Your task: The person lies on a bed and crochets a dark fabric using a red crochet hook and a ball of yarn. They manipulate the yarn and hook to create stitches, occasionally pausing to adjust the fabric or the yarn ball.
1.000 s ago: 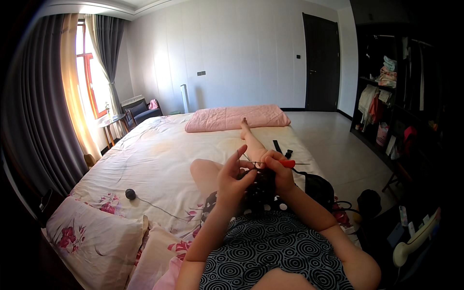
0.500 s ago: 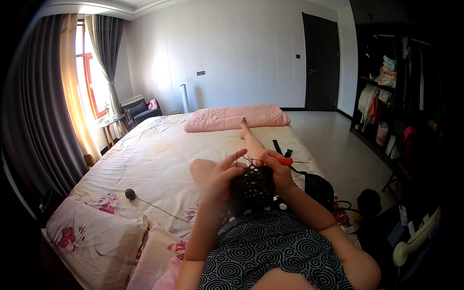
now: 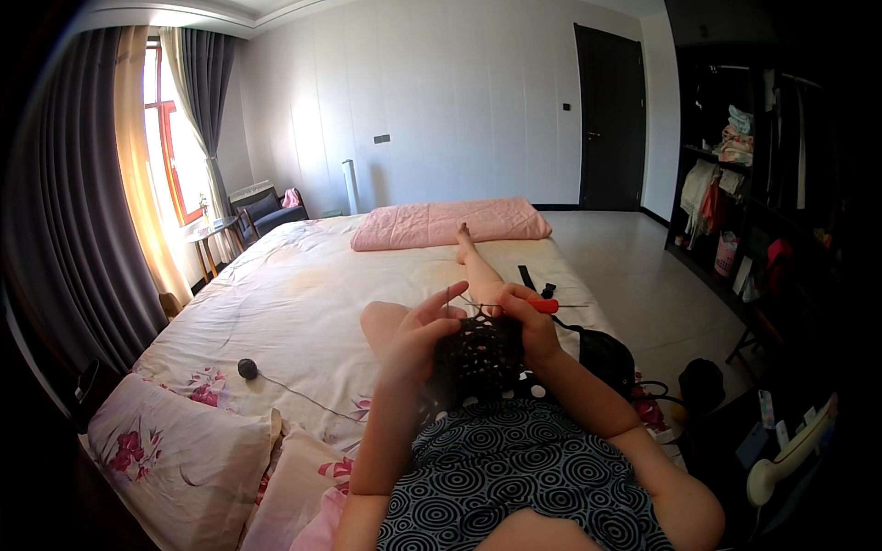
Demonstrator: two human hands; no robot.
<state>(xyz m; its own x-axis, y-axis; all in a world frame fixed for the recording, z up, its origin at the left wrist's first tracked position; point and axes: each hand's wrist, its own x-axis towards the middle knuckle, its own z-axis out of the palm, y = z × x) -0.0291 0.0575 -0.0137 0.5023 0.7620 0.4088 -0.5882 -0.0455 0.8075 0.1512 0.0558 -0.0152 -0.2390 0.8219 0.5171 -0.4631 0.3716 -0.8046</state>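
Note:
My right hand [image 3: 525, 317] is closed around a crochet hook [image 3: 543, 306] with a red handle, whose thin metal shaft points left toward the other hand. A dark, open-mesh crocheted piece [image 3: 478, 356] hangs between both hands over my lap. Its upper left edge is pinched by my left hand [image 3: 428, 327], with the index finger raised and a strand of yarn by that finger. Hook tip and top stitches meet between the hands, too small to make out exactly. A dark grey yarn ball [image 3: 247, 368] lies on the bed to the left, its strand trailing toward me.
I sit on a bed [image 3: 276, 303] with a pale flowered sheet. A folded pink quilt [image 3: 441, 225] lies at its far end, pillows [image 3: 179, 450] at the near left. A black bag [image 3: 606, 358] with straps rests by my right arm. Dark shelves [image 3: 717, 193] stand on the right.
My right hand has shifted slightly, and the hook now lies more level. The crocheted piece has moved a little to the left. The yarn ball has stayed in place.

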